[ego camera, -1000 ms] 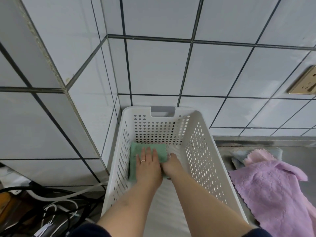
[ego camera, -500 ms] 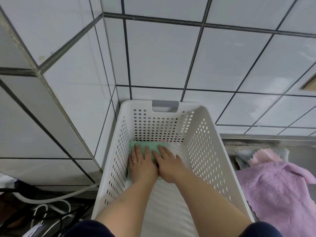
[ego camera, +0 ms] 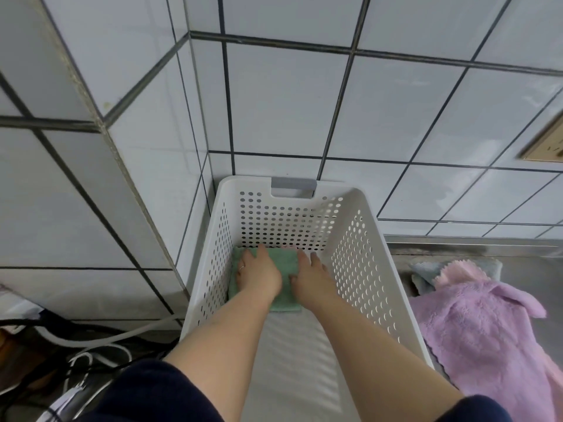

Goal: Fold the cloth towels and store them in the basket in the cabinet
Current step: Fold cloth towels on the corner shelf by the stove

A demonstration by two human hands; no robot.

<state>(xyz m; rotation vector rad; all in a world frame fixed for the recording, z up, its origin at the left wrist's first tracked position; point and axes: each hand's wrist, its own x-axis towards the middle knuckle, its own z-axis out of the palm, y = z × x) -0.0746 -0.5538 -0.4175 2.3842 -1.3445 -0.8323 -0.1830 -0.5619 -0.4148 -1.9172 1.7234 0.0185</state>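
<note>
A white perforated basket [ego camera: 359, 257] stands in the tiled corner. On its floor, at the far left end, lies a folded green towel [ego camera: 285, 264]. My left hand [ego camera: 259, 274] rests flat on the towel's left part, fingers straight and pointing at the far wall. My right hand [ego camera: 310, 274] lies beside it with straight fingers on the towel's right edge. A pink-purple towel [ego camera: 481, 327] lies unfolded on the steel counter to the right of the basket, partly over a grey-blue cloth [ego camera: 423, 272].
White tiled walls [ego camera: 289, 111] close in behind and to the left. Cables and a white hose [ego camera: 100, 339] lie in the gap at lower left. A brass-coloured wall plate [ego camera: 548, 144] sits at the right edge. The steel counter [ego camera: 524, 263] stretches to the right.
Both hands have slid a little apart on the green towel; the right hand moved from the middle to its right edge. The towel stays at the basket's far left end.
</note>
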